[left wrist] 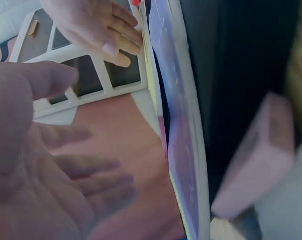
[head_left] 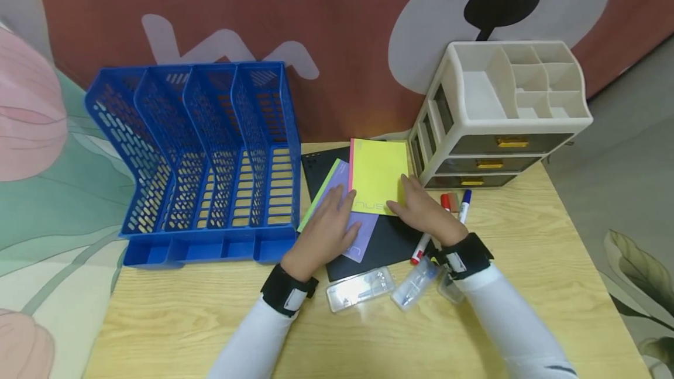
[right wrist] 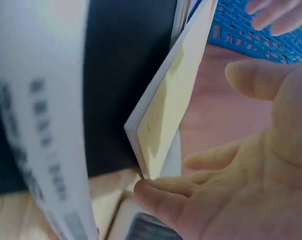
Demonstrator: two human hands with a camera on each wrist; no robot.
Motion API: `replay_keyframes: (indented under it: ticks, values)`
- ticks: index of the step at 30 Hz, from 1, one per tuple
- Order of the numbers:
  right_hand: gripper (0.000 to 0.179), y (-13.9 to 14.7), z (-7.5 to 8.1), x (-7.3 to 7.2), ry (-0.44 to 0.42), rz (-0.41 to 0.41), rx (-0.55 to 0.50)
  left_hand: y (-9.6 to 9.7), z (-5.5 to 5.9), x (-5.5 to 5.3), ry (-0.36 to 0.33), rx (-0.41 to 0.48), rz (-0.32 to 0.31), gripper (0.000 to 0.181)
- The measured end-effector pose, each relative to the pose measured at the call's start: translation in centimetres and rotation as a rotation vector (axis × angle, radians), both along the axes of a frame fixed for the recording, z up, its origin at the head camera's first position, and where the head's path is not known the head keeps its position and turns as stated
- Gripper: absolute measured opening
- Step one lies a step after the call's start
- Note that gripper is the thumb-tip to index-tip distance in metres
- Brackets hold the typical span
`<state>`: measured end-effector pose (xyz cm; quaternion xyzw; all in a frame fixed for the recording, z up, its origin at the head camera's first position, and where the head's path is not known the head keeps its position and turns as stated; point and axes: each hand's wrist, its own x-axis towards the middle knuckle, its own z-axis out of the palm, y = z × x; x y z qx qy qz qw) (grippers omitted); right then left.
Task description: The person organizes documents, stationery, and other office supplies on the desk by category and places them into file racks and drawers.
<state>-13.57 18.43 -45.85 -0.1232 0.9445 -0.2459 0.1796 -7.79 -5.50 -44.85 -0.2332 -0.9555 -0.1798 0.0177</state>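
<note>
A yellow notebook [head_left: 380,171] with a pink spine lies partly over a purple notebook [head_left: 361,240] in the head view. Both rest on a flat black item [head_left: 387,244]. My left hand [head_left: 326,227] hovers over the purple notebook, fingers spread and holding nothing; the left wrist view shows that palm [left wrist: 45,170] apart from the notebooks. At the yellow notebook's lower right corner is my right hand [head_left: 427,210]. Its fingers are extended, with a fingertip right at the corner in the right wrist view, where the yellow notebook [right wrist: 166,100] shows edge-on.
A blue file rack [head_left: 210,233] stands at left. The white drawer organizer [head_left: 460,127] is at back right. Near my right wrist lie a red-capped marker [head_left: 419,248], a blue-capped marker [head_left: 464,206] and clear plastic cases, including a long clear case [head_left: 360,289].
</note>
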Motion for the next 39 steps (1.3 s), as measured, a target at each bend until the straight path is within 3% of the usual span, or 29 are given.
replay_keyframes:
  ticks: [6, 17, 26, 30, 33, 39]
  values:
    - [0.085, -0.3, -0.4, -0.7, -0.051, -0.058, -0.026, 1.3, -0.7, -0.8, -0.153, -0.072, 0.088, 0.079]
    - [0.081, -0.3, -0.4, -0.7, -0.053, -0.083, -0.085, 3.2, -1.5, -1.5, -0.243, -0.055, 0.065, 0.077]
    - [0.074, -0.1, -0.6, -0.8, -0.030, -0.173, -0.242, 3.9, -1.3, -1.6, -0.320, 0.011, 0.121, 0.079]
    - [0.071, -0.1, -0.6, -0.9, -0.013, -0.255, -0.276, 3.9, -1.2, -1.8, -0.341, 0.089, 0.120, 0.075]
    - [0.068, -0.1, -0.5, -1.0, 0.015, -0.296, -0.299, 3.9, -1.0, -2.1, -0.336, 0.216, 0.129, 0.068]
    - [0.065, 0.0, -0.7, -0.6, 0.065, -0.304, -0.316, 3.7, -0.9, -2.2, -0.362, 0.383, 0.221, 0.063]
